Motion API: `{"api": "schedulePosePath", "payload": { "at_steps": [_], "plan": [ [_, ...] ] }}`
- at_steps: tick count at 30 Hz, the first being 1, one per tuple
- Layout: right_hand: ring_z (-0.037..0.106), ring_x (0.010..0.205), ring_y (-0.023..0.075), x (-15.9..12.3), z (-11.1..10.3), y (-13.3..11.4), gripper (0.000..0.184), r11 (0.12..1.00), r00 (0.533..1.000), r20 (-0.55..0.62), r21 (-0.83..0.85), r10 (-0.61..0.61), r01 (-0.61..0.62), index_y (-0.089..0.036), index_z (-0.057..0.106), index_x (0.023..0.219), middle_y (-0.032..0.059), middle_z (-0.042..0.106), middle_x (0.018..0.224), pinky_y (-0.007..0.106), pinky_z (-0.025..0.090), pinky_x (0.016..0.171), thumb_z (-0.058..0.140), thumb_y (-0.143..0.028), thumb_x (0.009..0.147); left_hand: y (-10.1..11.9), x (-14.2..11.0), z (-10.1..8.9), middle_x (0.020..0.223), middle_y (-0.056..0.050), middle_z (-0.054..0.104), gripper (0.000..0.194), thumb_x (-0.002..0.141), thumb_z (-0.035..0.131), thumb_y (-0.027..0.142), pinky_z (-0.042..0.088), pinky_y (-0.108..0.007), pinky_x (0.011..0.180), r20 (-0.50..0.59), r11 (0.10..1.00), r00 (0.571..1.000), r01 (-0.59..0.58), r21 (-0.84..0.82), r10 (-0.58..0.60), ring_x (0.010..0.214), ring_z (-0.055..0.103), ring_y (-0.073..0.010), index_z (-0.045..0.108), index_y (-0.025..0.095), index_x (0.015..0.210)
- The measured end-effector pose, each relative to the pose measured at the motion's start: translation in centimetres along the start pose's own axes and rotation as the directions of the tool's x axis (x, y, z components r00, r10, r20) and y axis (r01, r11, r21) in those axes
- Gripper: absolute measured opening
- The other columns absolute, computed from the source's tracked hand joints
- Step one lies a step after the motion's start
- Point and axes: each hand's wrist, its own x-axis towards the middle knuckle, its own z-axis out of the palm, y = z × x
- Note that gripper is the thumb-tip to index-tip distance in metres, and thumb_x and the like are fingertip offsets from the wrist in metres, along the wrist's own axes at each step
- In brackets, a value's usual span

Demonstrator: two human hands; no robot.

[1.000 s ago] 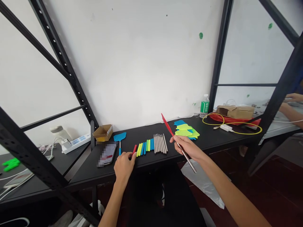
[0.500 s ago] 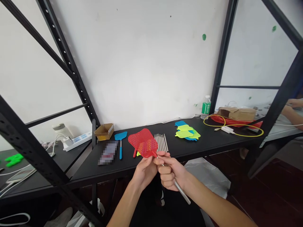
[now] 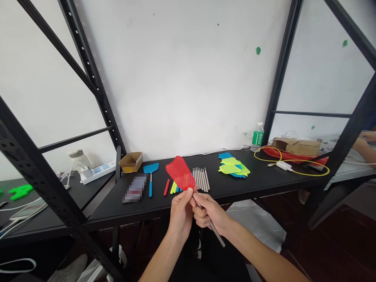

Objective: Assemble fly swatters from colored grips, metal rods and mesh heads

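Before me I hold up a red perforated fly swatter head (image 3: pixel 179 172), tilted to the left. My left hand (image 3: pixel 182 209) pinches its narrow neck between thumb and fingers. My right hand (image 3: pixel 209 211) is closed around a silver metal rod (image 3: pixel 217 234), whose upper end meets the neck; the joint is hidden by my fingers. Behind the head lie a red grip (image 3: pixel 167 187), yellow and blue grips (image 3: pixel 174 187), partly covered, and a row of several metal rods (image 3: pixel 202 180). To their left is a blue fly swatter (image 3: pixel 150 178) with a blue handle.
Yellow and blue swatter heads (image 3: pixel 233 166) are piled on the black table (image 3: pixel 232 188). A small cardboard box (image 3: pixel 131 162) and a blurred flat object (image 3: pixel 135 188) are at left. A bottle (image 3: pixel 257 137) and yellow cable (image 3: pixel 311 172) are at right. Another person's arm (image 3: pixel 362 145) shows far right.
The red swatter head has turned and looks narrower, uncovering more of the grips behind it. The rod's lower end has moved left and slightly up. Both hands keep their hold.
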Motion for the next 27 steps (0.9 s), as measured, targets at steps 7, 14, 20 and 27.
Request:
{"api": "schedulePosePath", "payload": {
  "at_steps": [7,14,20,27],
  "plan": [
    [0.023,0.045,0.0072,0.3,0.2,0.0,0.037,0.823,0.965,-0.111,-0.55,-0.239,0.141,-0.019,0.053,0.077,-0.008,0.031,0.053,0.023,0.019,0.044,0.047,-0.051,0.096,-0.5,0.0,0.4,0.059,0.001,0.053,0.033,0.073,0.08,0.036,0.043,-0.024,0.063,-0.087,0.99,0.991,-0.113,-0.079,0.106,0.062,0.049,-0.01,0.062,0.015,0.054],
    [0.03,0.047,0.0091,0.2,-1.5,-0.2,0.036,0.755,0.932,-0.189,-0.645,-0.308,0.119,-0.019,0.056,0.077,-0.0067,0.034,0.054,0.023,0.022,0.046,0.049,-0.05,0.094,3.7,2.0,-2.0,0.107,-0.005,0.067,0.031,0.07,0.083,0.039,0.041,-0.02,0.059,-0.403,0.925,0.883,-0.335,-0.179,0.242,0.067,0.049,-0.0061,0.074,0.018,0.091],
    [0.014,0.042,0.006,1.6,-5.7,-2.3,0.044,0.998,0.936,-0.351,-0.043,0.018,-0.035,-0.021,0.043,0.069,-0.0104,0.025,0.052,0.02,0.015,0.039,0.055,-0.059,0.086,5.3,2.4,-2.8,0.112,-0.006,0.067,0.03,0.07,0.082,0.041,0.039,-0.021,0.057,-0.325,0.936,0.91,-0.319,-0.147,0.258,0.068,0.049,-0.006,0.075,0.018,0.088],
    [0.004,0.039,0.0068,3.1,-9.7,-5.9,0.045,0.975,0.864,-0.482,0.217,0.145,-0.043,-0.024,0.023,0.056,-0.0109,0.014,0.043,0.021,0.006,0.034,0.048,-0.047,0.085,4.7,2.2,-3.1,0.1,-0.009,0.071,0.031,0.066,0.085,0.04,0.037,-0.023,0.056,-0.286,0.957,0.926,-0.28,-0.081,0.247,0.065,0.051,-0.0076,0.074,0.014,0.08]
  ]
}}
